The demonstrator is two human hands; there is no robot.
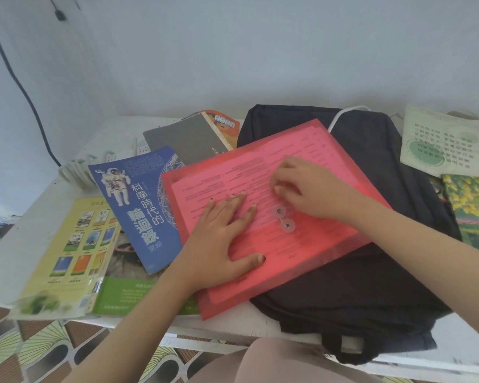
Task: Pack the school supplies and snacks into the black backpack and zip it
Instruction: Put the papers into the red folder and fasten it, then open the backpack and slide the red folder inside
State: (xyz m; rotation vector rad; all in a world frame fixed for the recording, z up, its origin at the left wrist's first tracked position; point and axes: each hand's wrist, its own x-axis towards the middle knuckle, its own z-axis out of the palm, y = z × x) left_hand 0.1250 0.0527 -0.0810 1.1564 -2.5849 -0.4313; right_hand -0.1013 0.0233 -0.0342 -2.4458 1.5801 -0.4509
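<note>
Red folder (pixel 302 261) atop black backpack (pixel 371 286)

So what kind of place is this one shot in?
Probably a room at home, a study corner: a white table against a plain wall, a power strip by the blue astronaut book, patterned floor tiles below.

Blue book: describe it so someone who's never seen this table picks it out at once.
A black backpack lies on the white table with a red folder on top. The blue book sits just left of the folder, partly under it. Unlike the grey book and yellow-green book beside it, its cover shows a white astronaut.
</note>
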